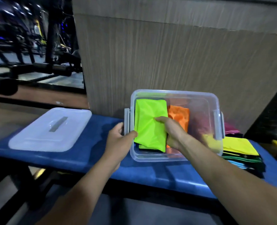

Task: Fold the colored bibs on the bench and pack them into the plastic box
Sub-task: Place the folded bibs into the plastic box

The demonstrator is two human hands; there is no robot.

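A clear plastic box [175, 93] stands on the blue bench [150, 174]. Inside it on the left lies a folded lime-green bib [149, 117] on top of darker folded ones. An orange bib [178, 116] stands beside it. My right hand [173, 130] reaches into the box and grips the green bib's right edge, thumb on top. My left hand [118, 142] holds the box's left side at the grey latch, its thumb touching the green bib's near left corner.
The box's lid [51, 129] lies on the bench to the left. A stack of folded bibs, yellow [240, 146] on top of green and blue, sits right of the box, with a magenta one behind. A wood-grain wall rises behind the bench.
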